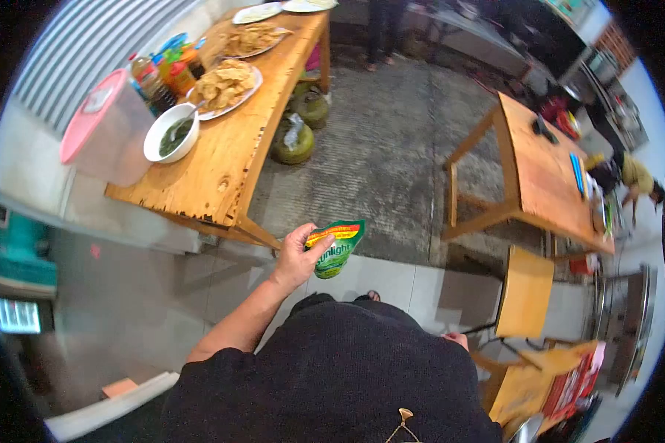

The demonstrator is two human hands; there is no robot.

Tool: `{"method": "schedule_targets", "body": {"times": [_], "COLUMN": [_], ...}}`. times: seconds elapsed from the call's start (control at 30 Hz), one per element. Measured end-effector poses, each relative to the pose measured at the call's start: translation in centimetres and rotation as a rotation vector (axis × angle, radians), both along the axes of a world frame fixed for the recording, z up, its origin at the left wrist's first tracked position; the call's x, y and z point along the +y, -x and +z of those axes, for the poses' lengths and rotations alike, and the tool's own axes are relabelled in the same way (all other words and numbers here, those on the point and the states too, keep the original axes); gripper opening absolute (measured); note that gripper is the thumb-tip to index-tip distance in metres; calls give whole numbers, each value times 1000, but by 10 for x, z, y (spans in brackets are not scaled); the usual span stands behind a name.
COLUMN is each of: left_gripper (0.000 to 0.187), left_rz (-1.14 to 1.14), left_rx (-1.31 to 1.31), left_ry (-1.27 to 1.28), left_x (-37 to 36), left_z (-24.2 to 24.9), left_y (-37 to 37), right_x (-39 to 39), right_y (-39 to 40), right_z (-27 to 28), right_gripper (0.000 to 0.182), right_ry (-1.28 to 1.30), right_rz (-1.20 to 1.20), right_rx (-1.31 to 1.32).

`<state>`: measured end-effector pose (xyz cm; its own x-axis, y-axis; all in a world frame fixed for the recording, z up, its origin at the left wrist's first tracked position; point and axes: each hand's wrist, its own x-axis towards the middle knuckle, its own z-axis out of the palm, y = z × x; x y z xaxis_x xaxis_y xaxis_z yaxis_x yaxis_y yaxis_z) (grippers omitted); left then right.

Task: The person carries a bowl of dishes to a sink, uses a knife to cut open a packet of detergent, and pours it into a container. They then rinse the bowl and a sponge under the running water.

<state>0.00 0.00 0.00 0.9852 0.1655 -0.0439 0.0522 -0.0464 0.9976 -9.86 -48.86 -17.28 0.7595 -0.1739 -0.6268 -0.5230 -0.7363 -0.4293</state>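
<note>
My left hand (301,258) is closed on a green Sunlight dish soap pouch (337,249), with the thumb across its front. The pouch is held out ahead of my body, above the light tiled floor. At my right side, only a small part of my right hand (457,340) shows past the black shirt. Its fingers are mostly hidden, so whether it holds anything does not show. The nearest thing to it is a wooden chair (524,292).
On the left, a wooden table (207,181) bears a bowl of greens (172,133), plates of fried food (224,87), bottles and a pink-lidded container (107,125). Green gas cylinders (293,144) stand beneath. Another wooden table (543,173) is on the right; people are farther back.
</note>
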Motion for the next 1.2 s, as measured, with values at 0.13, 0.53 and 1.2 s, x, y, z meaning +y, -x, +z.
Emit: {"method": "schedule_targets", "body": {"times": [0.13, 0.53, 1.2], "left_gripper": [12, 6, 8], "left_rz": [213, 803, 1545], "left_rx": [-76, -291, -326], "left_ry": [34, 66, -50], "left_x": [-14, 77, 145], "left_z": [25, 91, 87], "left_y": [-26, -29, -103], "right_x": [-42, 211, 519], "right_y": [-157, -383, -672], "right_z": [2, 71, 255], "right_gripper": [20, 22, 17], "right_ry": [-165, -180, -746], "right_rz": [17, 741, 1055], "right_rx": [-65, -291, -521]}}
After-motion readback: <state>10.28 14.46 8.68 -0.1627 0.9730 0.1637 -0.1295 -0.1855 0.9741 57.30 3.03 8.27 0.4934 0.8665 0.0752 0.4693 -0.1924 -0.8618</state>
